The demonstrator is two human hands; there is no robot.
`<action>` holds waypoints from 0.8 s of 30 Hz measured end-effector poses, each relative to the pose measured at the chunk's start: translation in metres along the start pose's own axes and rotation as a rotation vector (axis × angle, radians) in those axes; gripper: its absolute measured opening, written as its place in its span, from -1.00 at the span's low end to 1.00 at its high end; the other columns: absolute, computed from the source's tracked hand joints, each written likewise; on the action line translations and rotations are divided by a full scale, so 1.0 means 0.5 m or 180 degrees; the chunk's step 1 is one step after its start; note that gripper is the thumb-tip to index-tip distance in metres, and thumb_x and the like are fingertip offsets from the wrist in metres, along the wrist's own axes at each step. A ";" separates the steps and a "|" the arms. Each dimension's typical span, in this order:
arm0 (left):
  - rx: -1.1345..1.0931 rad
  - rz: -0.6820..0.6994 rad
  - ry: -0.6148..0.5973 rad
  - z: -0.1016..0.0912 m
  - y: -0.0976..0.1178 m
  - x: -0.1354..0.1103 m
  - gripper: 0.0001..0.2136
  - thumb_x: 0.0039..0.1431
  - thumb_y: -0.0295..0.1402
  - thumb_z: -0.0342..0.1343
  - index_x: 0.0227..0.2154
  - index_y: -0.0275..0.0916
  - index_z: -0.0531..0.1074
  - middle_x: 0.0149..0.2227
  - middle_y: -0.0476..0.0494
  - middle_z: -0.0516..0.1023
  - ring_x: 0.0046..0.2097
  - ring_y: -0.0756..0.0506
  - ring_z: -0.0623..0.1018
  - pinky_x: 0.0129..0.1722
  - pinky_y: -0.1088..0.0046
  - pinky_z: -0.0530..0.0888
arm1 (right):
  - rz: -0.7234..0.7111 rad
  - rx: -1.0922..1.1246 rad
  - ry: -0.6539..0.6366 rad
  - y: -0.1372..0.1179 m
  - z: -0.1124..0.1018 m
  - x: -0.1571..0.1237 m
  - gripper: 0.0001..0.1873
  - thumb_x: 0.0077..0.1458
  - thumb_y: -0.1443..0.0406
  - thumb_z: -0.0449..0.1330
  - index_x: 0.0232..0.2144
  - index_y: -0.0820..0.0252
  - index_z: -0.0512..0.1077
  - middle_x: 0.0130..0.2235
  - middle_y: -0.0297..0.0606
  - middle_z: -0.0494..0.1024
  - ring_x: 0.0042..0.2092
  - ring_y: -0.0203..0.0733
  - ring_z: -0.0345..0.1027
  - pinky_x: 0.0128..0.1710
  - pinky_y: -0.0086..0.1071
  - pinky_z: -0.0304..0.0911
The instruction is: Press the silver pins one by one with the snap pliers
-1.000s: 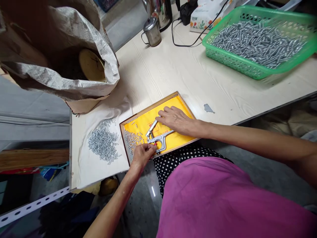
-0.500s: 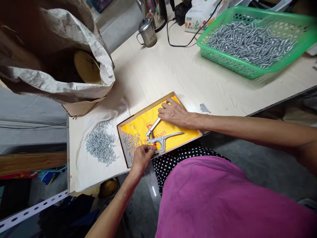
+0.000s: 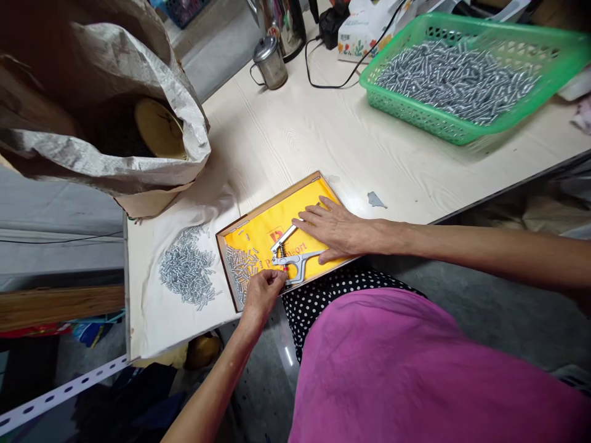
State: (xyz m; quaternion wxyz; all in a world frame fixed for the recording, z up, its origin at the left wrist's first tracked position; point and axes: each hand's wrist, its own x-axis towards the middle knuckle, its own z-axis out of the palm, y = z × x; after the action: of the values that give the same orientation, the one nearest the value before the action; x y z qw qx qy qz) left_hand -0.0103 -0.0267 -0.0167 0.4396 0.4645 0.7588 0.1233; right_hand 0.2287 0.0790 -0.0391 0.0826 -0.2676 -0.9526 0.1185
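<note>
A grey metal hand-press plier (image 3: 300, 261) with two long handles and a spring lies in a shallow tray (image 3: 263, 211) lined with yellow printed material. My right hand (image 3: 336, 229) is spread flat across the plier's handles, fingers stretched over the upper lever and thumb by the lower handle. At the plier's jaw, near a small red part, my left hand (image 3: 264, 294) pinches with thumb and forefinger; what sits between the fingertips is too small to make out. Small metal tubes (image 3: 241, 264) lie loose in the tray's left end, beside my left hand.
Left of the tray, a pile of small metal pieces (image 3: 188, 267) rests on white cloth. A large open sack (image 3: 198, 132) stands behind it. A green basket (image 3: 410, 114) of metal tubes sits at the back right, near a metal mug (image 3: 272, 64) and a black cable (image 3: 330, 86).
My right hand has moved down and opened out, from curled at the upper lever's end to spread over both handles. My left hand keeps its pinch at the jaw.
</note>
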 end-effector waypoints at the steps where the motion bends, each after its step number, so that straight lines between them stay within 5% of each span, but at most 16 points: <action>1: -0.0006 0.0002 0.0006 0.000 0.000 0.001 -0.52 -0.09 0.13 0.18 -0.61 -0.28 0.44 -0.63 0.03 0.31 -0.53 0.03 0.24 -0.51 0.50 0.12 | 0.0040 -0.0046 -0.0016 -0.004 0.000 0.000 -0.09 0.06 -0.02 0.31 0.29 0.32 0.11 0.16 0.11 0.38 0.15 0.22 0.19 0.17 0.13 0.01; 7: 0.0280 0.0119 0.0042 -0.004 0.001 -0.010 -0.54 0.02 0.09 0.17 -0.56 -0.28 0.48 -0.61 0.00 0.37 -0.53 0.00 0.31 -0.50 0.47 0.20 | 0.0032 -0.0026 -0.0045 -0.020 0.001 -0.007 -0.22 0.17 0.10 0.26 0.29 0.37 0.11 0.07 0.04 0.45 0.05 0.10 0.26 0.15 0.04 0.04; 12: 0.1468 0.1661 0.0970 0.020 0.035 -0.031 -0.71 0.22 -0.21 0.17 -0.08 -0.28 0.48 -0.05 -0.30 0.51 -0.03 -0.23 0.49 -0.01 0.20 0.45 | -0.0107 0.0135 0.0170 -0.021 0.012 -0.007 -0.30 0.22 0.19 0.23 0.29 0.34 0.11 -0.02 0.00 0.47 -0.04 0.02 0.26 -0.04 -0.13 0.15; 15: 0.2087 0.2363 0.0852 0.040 0.066 -0.003 -0.49 0.17 -0.29 0.24 0.16 -0.29 0.29 0.18 -0.38 0.36 0.21 -0.33 0.32 0.18 0.04 0.35 | -0.0176 0.0143 0.0276 -0.023 0.017 0.001 -0.31 0.23 0.23 0.23 0.29 0.34 0.09 -0.04 -0.04 0.48 -0.05 -0.01 0.26 -0.06 -0.16 0.16; 19: 0.2473 0.2485 0.0532 0.048 0.100 0.050 -0.52 0.22 -0.28 0.17 0.16 -0.29 0.26 0.06 -0.32 0.42 0.08 -0.29 0.40 0.10 0.04 0.41 | -0.0086 0.0198 0.0368 -0.023 0.019 0.009 -0.24 0.20 0.20 0.25 0.30 0.38 0.04 -0.01 0.00 0.47 -0.03 0.01 0.26 -0.04 -0.13 0.18; 24: 0.2671 0.2401 0.0567 0.045 0.111 0.058 -0.54 0.25 -0.24 0.15 0.15 -0.30 0.27 -0.02 -0.29 0.46 -0.02 -0.26 0.42 0.01 0.14 0.44 | 0.0409 -0.0046 0.0172 -0.027 0.012 0.010 -0.47 0.22 0.09 0.23 0.04 0.42 0.35 -0.08 0.03 0.47 -0.06 0.03 0.26 -0.08 -0.15 0.17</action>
State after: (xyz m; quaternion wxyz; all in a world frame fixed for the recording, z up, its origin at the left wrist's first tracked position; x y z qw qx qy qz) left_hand 0.0353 0.0217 -0.0129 0.0774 0.8258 0.5586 -0.0016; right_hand 0.2168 0.0694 -0.0407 0.0986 -0.3319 -0.9317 0.1094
